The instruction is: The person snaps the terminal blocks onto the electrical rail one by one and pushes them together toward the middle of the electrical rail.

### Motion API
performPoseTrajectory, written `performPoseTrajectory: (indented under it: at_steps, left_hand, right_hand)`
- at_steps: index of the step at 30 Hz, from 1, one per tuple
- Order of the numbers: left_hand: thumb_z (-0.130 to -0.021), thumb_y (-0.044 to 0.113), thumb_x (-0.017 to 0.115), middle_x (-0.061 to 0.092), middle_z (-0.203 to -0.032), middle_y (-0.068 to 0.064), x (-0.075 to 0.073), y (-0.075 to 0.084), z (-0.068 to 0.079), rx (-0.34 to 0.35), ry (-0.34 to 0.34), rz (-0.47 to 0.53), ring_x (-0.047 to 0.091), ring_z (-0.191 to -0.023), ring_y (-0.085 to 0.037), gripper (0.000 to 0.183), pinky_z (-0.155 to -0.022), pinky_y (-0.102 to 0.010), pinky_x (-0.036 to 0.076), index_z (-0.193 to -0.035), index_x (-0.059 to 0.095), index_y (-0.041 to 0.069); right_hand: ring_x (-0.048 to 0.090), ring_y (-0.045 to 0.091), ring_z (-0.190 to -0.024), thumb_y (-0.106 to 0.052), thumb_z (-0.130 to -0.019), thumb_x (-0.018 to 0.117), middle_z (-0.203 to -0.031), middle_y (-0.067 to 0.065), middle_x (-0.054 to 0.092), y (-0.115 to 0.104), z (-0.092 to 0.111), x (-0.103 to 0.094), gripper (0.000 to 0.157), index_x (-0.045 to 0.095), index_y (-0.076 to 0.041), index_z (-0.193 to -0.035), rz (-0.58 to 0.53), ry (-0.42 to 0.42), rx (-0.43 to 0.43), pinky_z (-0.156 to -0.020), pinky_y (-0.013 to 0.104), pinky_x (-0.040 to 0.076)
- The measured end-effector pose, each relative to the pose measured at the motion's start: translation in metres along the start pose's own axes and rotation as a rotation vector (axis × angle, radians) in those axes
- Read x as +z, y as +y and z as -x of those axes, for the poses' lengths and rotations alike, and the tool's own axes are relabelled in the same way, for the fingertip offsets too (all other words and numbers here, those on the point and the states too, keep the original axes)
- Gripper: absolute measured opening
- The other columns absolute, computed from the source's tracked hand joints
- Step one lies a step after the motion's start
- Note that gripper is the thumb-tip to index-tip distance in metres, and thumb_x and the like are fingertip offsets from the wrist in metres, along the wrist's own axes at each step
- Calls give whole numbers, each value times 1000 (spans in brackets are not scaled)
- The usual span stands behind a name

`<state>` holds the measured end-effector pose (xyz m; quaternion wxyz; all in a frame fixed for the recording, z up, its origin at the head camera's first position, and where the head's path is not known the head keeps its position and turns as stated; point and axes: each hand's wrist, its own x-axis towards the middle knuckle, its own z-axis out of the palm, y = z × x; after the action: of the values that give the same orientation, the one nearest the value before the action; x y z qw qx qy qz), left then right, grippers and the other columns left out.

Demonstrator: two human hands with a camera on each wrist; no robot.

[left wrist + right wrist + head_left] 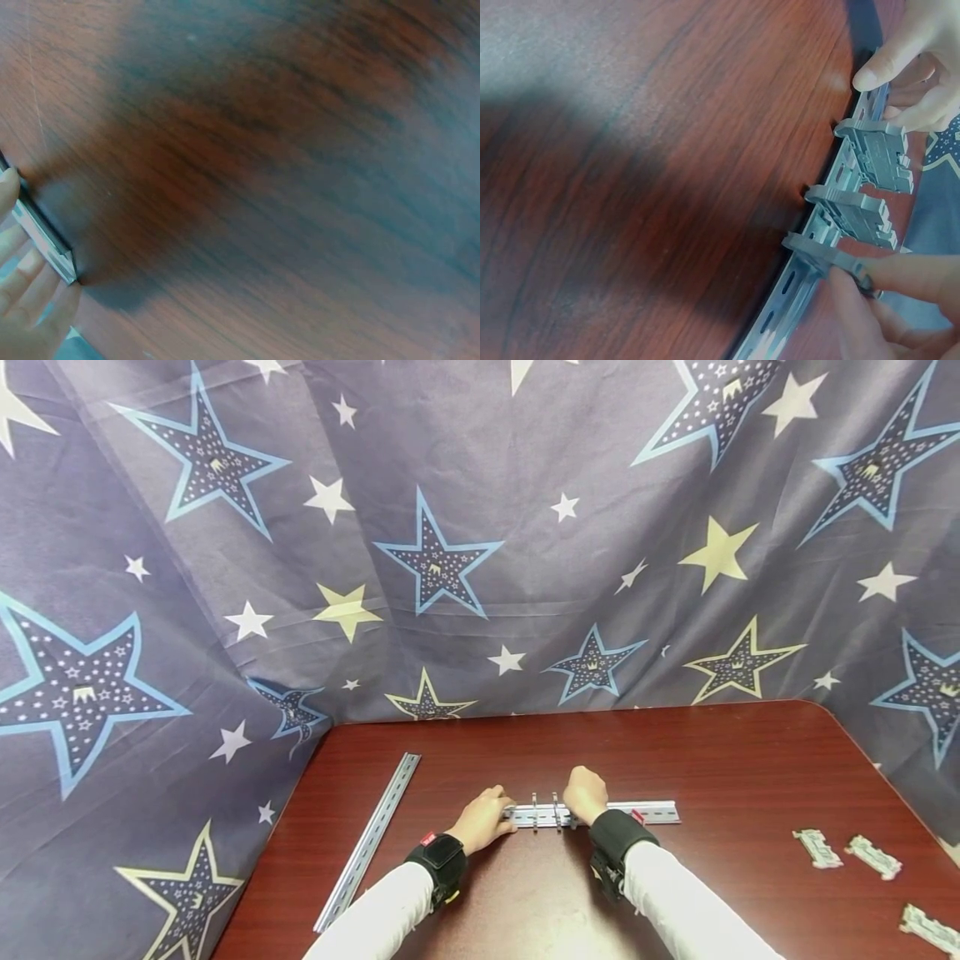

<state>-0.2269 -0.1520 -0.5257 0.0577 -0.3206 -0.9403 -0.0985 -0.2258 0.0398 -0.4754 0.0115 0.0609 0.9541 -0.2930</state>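
Observation:
A slotted metal DIN rail (656, 812) lies crosswise in front of me. My left hand (482, 821) grips its left end, thumb on one edge and fingers on the other, as the left wrist view shows at the rail end (46, 238). Three grey terminal blocks stand across the rail: one close to the left hand (877, 154), a middle one (853, 215) and a third terminal block (819, 251). My right hand (587, 793) pinches this third block between thumb and fingers; in the head view the hand mostly hides it.
A second, longer slotted rail (367, 843) lies slanted at the table's left side. Three loose pale terminal blocks lie at the right: one inner (817, 848), one beside it (873, 857) and one nearer (930, 930). A star-patterned curtain (465, 643) hangs behind the brown table (465, 743).

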Motion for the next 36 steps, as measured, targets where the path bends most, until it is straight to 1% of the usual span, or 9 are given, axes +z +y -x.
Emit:
performPoseTrajectory:
  at_steps: [5,10,16,21,24,27,31,33,36]
  left_hand:
    - [-69,24,73,48,-80,0,0,0,0,-7,3,8,50,-76,-16,30,-65,-27,43,-92,65,6]
    - [-69,25,72,48,-81,0,1,0,1,6,2,10,50,-76,-16,30,-64,-26,43,-92,65,6]
    - [-69,24,73,48,-80,0,0,0,1,10,4,7,50,-75,-16,30,-64,-26,43,-91,65,6]
    - [-69,25,72,48,-81,0,0,-1,0,10,-3,-6,50,-76,-16,30,-65,-26,43,-92,65,6]
    - [-69,26,72,48,-81,1,0,0,1,7,-7,-9,50,-76,-16,30,-65,-26,43,-92,65,7]
    - [-69,26,72,48,-80,1,0,1,1,0,-9,-9,50,-76,-15,31,-65,-26,43,-92,65,7]
    - [-69,26,72,48,-80,1,-1,1,1,1,-8,-9,50,-76,-15,31,-65,-26,43,-92,65,7]
    - [-69,26,72,48,-80,1,-1,1,1,4,-9,-9,50,-76,-15,31,-65,-26,43,-92,65,7]
    - [-69,26,72,48,-80,0,-3,1,0,7,-10,-8,50,-76,-15,30,-65,-26,43,-91,65,7]
  right_hand:
    - [61,38,-77,0,-70,50,-81,23,63,-2,-2,2,11,61,3,-68,-4,-2,26,-60,44,48]
    - [61,37,-77,-1,-70,52,-81,23,64,-3,-4,5,11,62,3,-72,17,-8,39,-59,43,48]
    - [61,36,-77,-1,-70,52,-82,22,64,-3,-5,4,11,62,3,-71,15,-26,19,-59,43,48]
    - [61,34,-78,-1,-70,52,-83,21,64,2,-7,3,10,62,2,-70,11,-52,27,-62,41,48]
    - [62,30,-69,-1,-69,53,-78,20,64,6,-7,2,8,60,1,-67,19,-72,14,-61,37,49]
    - [63,27,-59,-2,-67,57,-73,18,64,9,-7,-1,5,59,1,-64,5,-106,1,-62,35,49]
    - [62,27,-55,-10,-66,66,-68,14,62,12,-8,-7,13,58,1,-65,-37,-154,2,-61,33,49]
    - [62,28,-53,-13,-68,66,-63,13,60,14,-8,-11,16,56,-1,-63,-72,-175,-1,-56,31,49]
    - [61,27,-49,-13,-71,61,-55,10,57,16,-7,-18,20,49,-6,-56,-110,-207,-13,-48,32,49]
